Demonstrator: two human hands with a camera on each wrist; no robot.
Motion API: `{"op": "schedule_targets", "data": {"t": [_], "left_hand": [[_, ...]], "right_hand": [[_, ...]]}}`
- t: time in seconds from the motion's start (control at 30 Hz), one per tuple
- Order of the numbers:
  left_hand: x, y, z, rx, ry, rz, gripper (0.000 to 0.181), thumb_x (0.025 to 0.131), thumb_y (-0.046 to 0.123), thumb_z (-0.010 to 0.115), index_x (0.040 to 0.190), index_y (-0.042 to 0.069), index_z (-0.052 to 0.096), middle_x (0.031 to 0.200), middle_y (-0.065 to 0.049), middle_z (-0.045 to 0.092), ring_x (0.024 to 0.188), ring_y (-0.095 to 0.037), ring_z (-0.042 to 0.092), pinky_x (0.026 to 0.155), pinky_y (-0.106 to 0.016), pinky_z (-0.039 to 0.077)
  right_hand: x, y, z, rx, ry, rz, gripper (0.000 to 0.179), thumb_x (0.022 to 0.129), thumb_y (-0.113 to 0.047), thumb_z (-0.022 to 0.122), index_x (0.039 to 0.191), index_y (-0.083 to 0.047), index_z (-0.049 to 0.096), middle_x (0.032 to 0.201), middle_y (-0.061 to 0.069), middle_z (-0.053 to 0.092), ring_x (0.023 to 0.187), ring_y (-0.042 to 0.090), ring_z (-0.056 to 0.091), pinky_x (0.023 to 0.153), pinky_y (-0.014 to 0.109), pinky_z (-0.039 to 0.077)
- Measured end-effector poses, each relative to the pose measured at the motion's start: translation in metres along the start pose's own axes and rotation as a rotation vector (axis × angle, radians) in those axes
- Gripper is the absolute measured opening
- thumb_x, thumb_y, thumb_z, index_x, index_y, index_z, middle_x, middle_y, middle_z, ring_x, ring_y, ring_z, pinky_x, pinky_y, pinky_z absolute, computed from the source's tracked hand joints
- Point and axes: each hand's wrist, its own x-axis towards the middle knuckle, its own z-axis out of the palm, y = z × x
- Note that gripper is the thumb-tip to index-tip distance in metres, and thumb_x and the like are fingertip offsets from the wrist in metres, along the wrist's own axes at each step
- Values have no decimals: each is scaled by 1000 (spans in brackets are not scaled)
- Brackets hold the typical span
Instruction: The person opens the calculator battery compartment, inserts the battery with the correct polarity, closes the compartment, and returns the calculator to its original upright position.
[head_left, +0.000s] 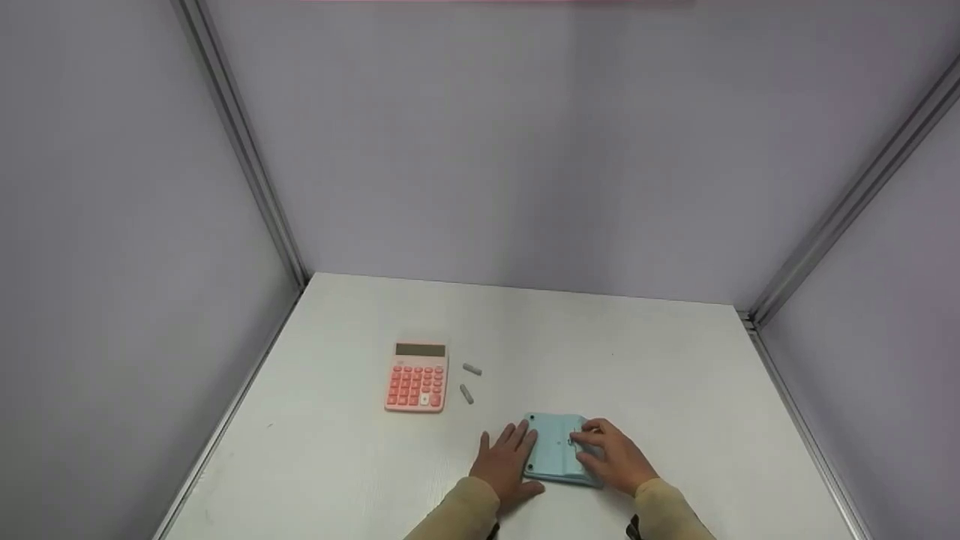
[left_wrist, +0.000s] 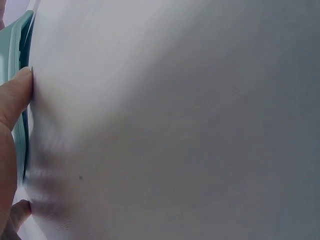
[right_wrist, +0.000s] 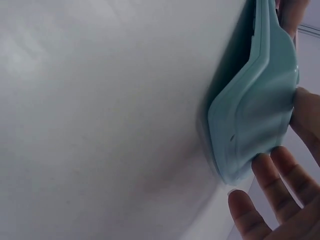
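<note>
A light blue calculator (head_left: 553, 450) lies face down on the white table, its back panel facing up. My left hand (head_left: 506, 461) lies along its left side, with spread, fairly straight fingers on the edge. In the left wrist view the thumb (left_wrist: 17, 95) rests against the side of the case. My right hand (head_left: 615, 455) is over the right part of the back, with bent fingers touching it around a small dark notch. From the side, the right wrist view has fingertips (right_wrist: 265, 167) against the raised end of the calculator (right_wrist: 265, 105).
A pink calculator (head_left: 417, 377) lies face up to the left. Between it and the blue one are two small grey cylinders that look like batteries, an upper battery (head_left: 472, 369) and a lower battery (head_left: 466, 394). Grey panels (head_left: 480, 150) enclose the white table (head_left: 337, 465) at the back and sides.
</note>
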Motion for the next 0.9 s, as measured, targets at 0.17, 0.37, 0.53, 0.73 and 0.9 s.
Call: {"op": "schedule_targets", "data": {"t": [0.17,0.37,0.53,0.73,0.9], "left_hand": [[0,0,1,4,-2,-1,96,77,78,51,153,25,26,159,3,20,144,-21,24,109,-60,27],[-2,1,-1,-23,-7,0,94,79,75,52,154,26,23,160,3,18,144,-21,21,110,-61,25],[-3,2,-3,-8,6,6,94,79,75,53,154,25,24,159,2,19,144,-21,23,109,-61,26],[-3,1,-2,-20,3,4,93,79,75,53,153,26,24,159,2,19,144,-22,23,109,-61,25],[-3,2,-3,-30,0,3,93,79,74,54,153,26,25,159,2,20,144,-22,23,109,-61,26]], "right_hand": [[-2,1,2,-45,18,-34,35,90,-35,68,123,-23,67,126,-1,52,120,27,51,99,51,43],[-8,0,3,-105,28,-79,38,92,-36,64,128,-23,64,137,3,48,123,28,50,99,52,44],[-13,-1,3,-129,15,-81,38,92,-36,64,129,-26,63,145,1,44,127,27,49,102,51,41],[-17,-1,4,-144,-13,-46,42,91,-46,62,130,-29,62,146,1,43,129,27,47,104,52,39],[-18,-4,3,-130,-25,-32,53,84,-55,65,131,-30,61,147,2,40,130,29,45,103,53,40]]}}
